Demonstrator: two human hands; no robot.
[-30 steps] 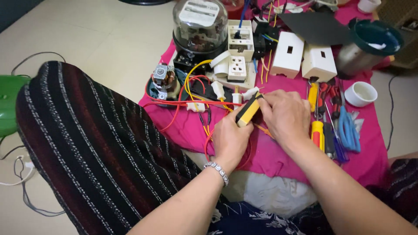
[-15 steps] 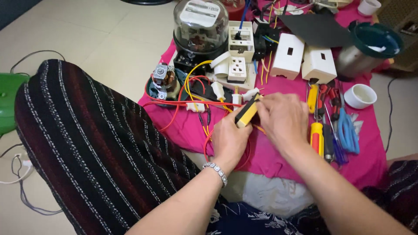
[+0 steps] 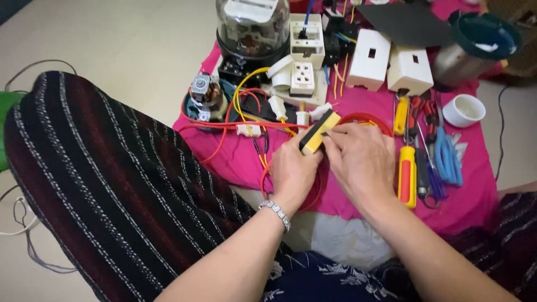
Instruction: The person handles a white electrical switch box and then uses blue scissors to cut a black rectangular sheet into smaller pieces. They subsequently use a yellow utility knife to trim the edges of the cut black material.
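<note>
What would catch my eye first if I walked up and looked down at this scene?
Probably the bright pink cloth spread on the floor, crowded with electrical parts and a tangle of red and yellow wires. At its middle, the left hand and right hand meet on a small yellow and black tool. A glass-domed meter stands at the far edge, and a yellow-handled screwdriver lies to the right.
</note>
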